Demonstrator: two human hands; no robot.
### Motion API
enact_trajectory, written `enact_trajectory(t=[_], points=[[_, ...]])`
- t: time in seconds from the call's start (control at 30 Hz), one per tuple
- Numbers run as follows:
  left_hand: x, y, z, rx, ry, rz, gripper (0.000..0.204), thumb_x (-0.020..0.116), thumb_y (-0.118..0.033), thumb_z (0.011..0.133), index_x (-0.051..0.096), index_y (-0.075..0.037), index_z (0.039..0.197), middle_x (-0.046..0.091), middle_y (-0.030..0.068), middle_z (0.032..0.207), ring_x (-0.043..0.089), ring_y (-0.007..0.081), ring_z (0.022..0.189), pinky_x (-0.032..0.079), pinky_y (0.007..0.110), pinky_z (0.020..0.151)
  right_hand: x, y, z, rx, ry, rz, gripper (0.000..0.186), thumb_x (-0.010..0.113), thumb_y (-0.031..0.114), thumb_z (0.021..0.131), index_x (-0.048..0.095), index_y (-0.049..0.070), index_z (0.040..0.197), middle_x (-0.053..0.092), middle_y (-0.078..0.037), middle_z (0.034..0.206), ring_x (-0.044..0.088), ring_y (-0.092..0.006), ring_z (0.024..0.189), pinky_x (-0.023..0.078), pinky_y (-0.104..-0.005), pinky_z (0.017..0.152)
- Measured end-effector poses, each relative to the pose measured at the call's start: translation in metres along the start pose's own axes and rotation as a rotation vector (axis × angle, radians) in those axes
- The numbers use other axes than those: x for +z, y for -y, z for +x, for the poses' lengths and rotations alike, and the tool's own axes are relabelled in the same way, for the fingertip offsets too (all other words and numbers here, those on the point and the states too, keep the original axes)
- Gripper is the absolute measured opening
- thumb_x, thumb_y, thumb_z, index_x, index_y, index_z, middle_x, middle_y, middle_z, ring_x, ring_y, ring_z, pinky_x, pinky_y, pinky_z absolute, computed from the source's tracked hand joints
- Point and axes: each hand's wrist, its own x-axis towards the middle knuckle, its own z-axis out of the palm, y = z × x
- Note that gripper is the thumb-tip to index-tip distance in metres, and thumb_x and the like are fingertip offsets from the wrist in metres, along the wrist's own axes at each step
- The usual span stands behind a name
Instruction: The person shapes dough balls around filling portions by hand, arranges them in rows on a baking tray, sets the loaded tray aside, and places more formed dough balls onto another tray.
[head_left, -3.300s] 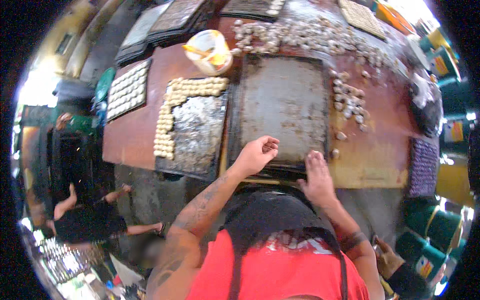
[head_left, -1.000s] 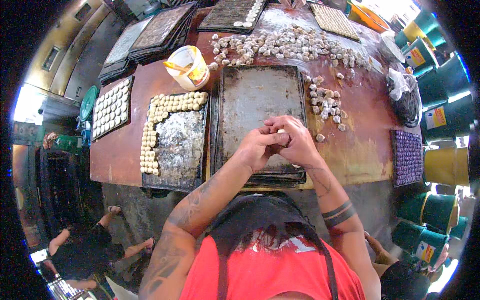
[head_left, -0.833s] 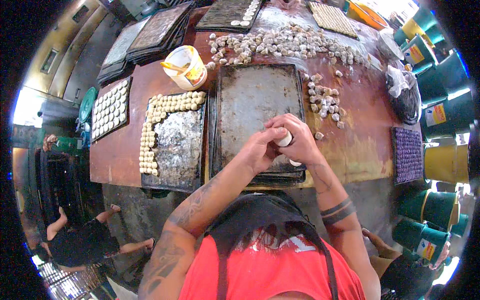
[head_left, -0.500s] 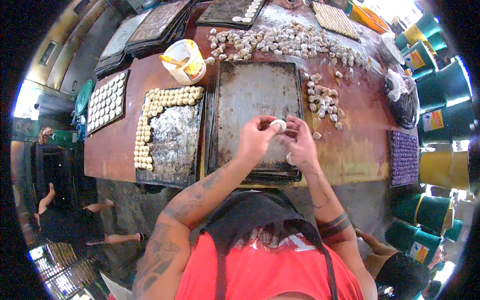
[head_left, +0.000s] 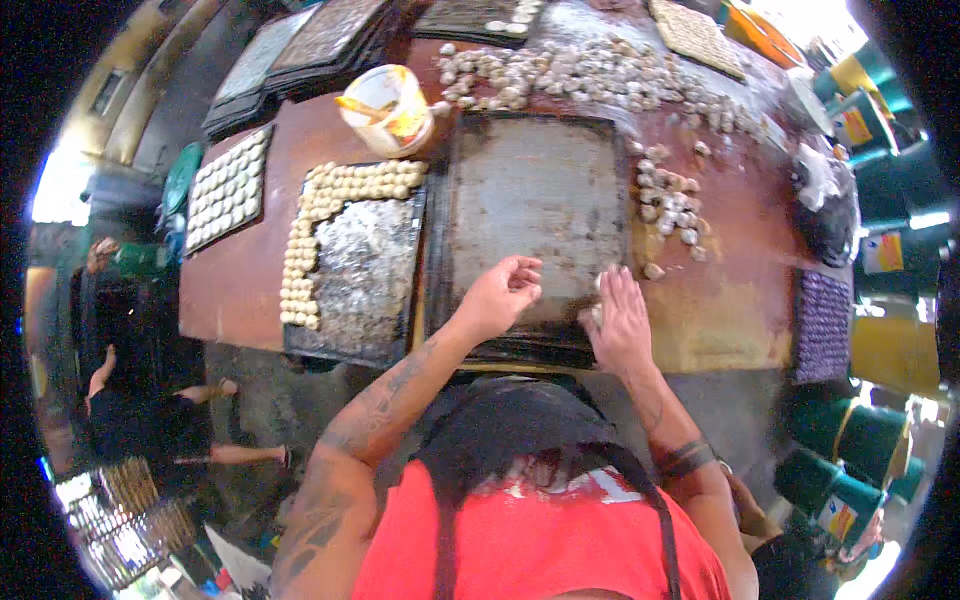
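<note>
My left hand [head_left: 503, 298] hovers over the near part of a stack of dark metal baking trays [head_left: 535, 200]. Its fingers are loosely curled, the thumb stands apart, and nothing shows in it. At the stack's right edge is my right hand [head_left: 622, 322], back up, fingers close together. A small pale dough ball [head_left: 597, 314] peeks out by its thumb, and a whitish bit shows at the fingertips; the palm is hidden. Just right of the trays lies a cluster of floured dough balls [head_left: 668, 205], with a larger heap [head_left: 600, 75] beyond.
Left of the stack sits a floured tray [head_left: 370, 270] with rows of dough balls [head_left: 300, 270]. Behind it stands a white bucket [head_left: 390, 120] with an orange-handled tool. A tray of flat rounds [head_left: 228, 195] is farther left, and a purple-filled tray [head_left: 822, 325] lies at the right edge.
My hands have parted. The pale dough round pinched between them is no longer in my left fingers. My right hand has moved down and right, and the whole view has shifted slightly.
</note>
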Motion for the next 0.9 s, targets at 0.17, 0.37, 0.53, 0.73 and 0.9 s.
enact_trajectory(t=[0.17,0.37,0.53,0.73,0.9], points=[[-0.08,0.055,-0.025,-0.008,-0.307,0.12,0.028,0.073,-0.021,0.095,0.072,-0.003,0.117,0.076,0.0092,0.103,0.07,0.0209,0.096,0.056,0.035,0.087,0.009,-0.058,0.016,0.225,0.184,0.354,0.049,0.065,0.03,0.097,0.061,0.001,0.138,0.056,-0.02,0.147,0.051,-0.0383,0.135,0.041,-0.0474,0.115],[-0.241,0.144,-0.07,-0.209,-0.947,1.024,0.02,0.067,-0.013,0.088,0.073,-0.006,0.106,0.07,0.0147,0.108,0.067,0.0372,0.105,0.056,0.049,0.087,0.053,-0.16,0.002,0.061,-0.071,-0.083,0.032,0.065,0.013,0.094,0.068,0.001,0.124,0.071,-0.017,0.12,0.067,-0.0386,0.109,0.052,-0.0447,0.102],[-0.283,0.172,-0.105,-0.295,-0.854,1.229,0.019,0.068,-0.013,0.085,0.074,-0.006,0.102,0.069,0.0143,0.107,0.065,0.0369,0.105,0.053,0.052,0.09,0.04,-0.151,0.002,0.678,-0.247,0.91,0.02,0.062,0.021,0.1,0.07,0.004,0.108,0.071,-0.006,0.101,0.064,-0.0155,0.085,0.052,-0.0307,0.074],[-0.148,0.092,-0.009,-0.049,-0.657,-0.393,0.03,0.074,-0.004,0.081,0.072,0.0,0.11,0.074,0.0085,0.096,0.067,0.0187,0.085,0.055,0.032,0.081,0.046,-0.068,0.038,0.571,-0.041,1.181,0.022,0.058,0.023,0.104,0.068,0.006,0.094,0.062,0.001,0.085,0.053,-0.0069,0.073,0.043,-0.0231,0.064],[-0.038,-0.008,0.007,-0.104,-0.191,-0.742,0.027,0.071,0.0,0.094,0.062,0.001,0.12,0.073,0.0122,0.101,0.073,0.0203,0.087,0.064,0.035,0.077,-0.041,0.083,0.106,0.123,0.077,0.989,0.02,0.069,0.005,0.09,0.071,0.003,0.111,0.071,-0.005,0.107,0.067,-0.0163,0.098,0.054,-0.0325,0.087]])
